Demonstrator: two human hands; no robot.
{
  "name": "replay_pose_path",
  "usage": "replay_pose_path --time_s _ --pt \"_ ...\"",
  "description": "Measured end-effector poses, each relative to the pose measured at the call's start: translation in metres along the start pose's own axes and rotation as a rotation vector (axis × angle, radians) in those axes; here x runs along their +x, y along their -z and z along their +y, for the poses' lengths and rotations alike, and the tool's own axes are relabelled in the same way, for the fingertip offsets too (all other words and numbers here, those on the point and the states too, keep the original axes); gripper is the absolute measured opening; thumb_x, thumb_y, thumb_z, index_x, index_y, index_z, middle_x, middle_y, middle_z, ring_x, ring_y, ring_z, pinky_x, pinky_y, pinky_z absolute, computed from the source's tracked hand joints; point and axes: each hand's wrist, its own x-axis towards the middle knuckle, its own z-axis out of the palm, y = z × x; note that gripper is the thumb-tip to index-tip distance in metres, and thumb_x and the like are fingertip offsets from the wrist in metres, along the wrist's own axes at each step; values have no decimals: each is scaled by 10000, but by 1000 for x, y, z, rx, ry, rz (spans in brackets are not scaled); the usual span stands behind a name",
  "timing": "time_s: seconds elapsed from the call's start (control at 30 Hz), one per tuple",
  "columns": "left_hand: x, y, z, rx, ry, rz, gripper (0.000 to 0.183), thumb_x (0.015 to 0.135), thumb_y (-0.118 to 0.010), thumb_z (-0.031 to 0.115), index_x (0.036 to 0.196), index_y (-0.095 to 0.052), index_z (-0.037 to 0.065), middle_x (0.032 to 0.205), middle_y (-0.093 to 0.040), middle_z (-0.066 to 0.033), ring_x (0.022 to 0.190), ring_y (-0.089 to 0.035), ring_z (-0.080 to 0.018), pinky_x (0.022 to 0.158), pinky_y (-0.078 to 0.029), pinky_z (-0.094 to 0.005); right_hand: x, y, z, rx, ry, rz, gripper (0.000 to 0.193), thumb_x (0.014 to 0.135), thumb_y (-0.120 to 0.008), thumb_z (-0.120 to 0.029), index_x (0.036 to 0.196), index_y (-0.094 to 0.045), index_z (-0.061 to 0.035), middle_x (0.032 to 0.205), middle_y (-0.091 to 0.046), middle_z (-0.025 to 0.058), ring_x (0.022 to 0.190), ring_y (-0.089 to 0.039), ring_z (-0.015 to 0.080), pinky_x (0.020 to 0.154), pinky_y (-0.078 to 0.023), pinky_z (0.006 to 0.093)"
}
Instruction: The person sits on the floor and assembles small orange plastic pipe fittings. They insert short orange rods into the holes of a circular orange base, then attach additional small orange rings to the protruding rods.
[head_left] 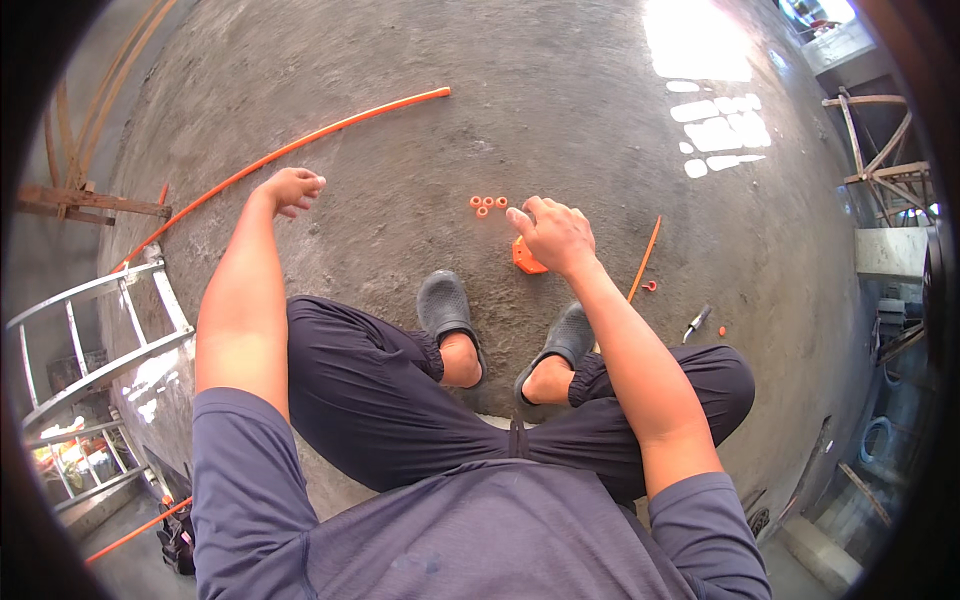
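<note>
I sit cross-legged on a concrete floor (560, 100) in dark clogs. My right hand (553, 234) hovers palm down over an orange box-shaped fitting (527, 259), touching or just above it; its fingers point toward several small orange rings (487, 204) on the floor. My left hand (292, 188) reaches out to the left, fingers loosely curled with nothing visible in them, close to a long orange pipe (300, 145) that curves across the floor.
A short orange pipe piece (645, 258) and a small orange ring (650, 286) lie to the right, with a hand tool (696, 322) beside my right knee. A metal ladder (90, 340) stands at the left. Wooden poles and scaffolding stand at the right edge.
</note>
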Motion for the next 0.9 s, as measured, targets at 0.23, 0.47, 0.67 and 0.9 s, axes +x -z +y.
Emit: replay_pose_path --time_s 0.23,0.47,0.67,0.9 --pt "2 -1 -3 -191 -70 130 508 985 -669 485 1372 -626 160 1291 -673 -42 1131 -657 -222 967 -515 -459 0 -2 3 8 -25 -8 559 1046 -449 -568 1148 -680 -70 1141 -722 167 1096 -679 369 986 -476 487" --pt "-2 -2 4 -169 -76 50 586 1002 -646 498 1453 -550 137 1413 -613 -107 1261 -610 -291 1048 -483 -518 0 -2 3 13 -35 -18 556 1045 -451 -567 1141 -681 -69 1141 -723 165 1097 -680 370 988 -478 486" --pt "-3 -2 2 -157 -57 45 588 1002 -645 500 1456 -549 139 1417 -613 -109 1264 -608 -298 1048 -479 -523 -1 0 1 14 -45 -20 554 1048 -450 -563 1142 -680 -67 1153 -722 171 1106 -679 369 992 -475 485" --pt "-4 -6 7 -152 -57 106 493 997 -662 470 1379 -625 161 1238 -678 -17 1075 -655 -192 945 -520 -446 -2 0 1 19 -44 -7 558 1045 -454 -564 1138 -681 -63 1145 -724 178 1104 -682 376 989 -479 487"
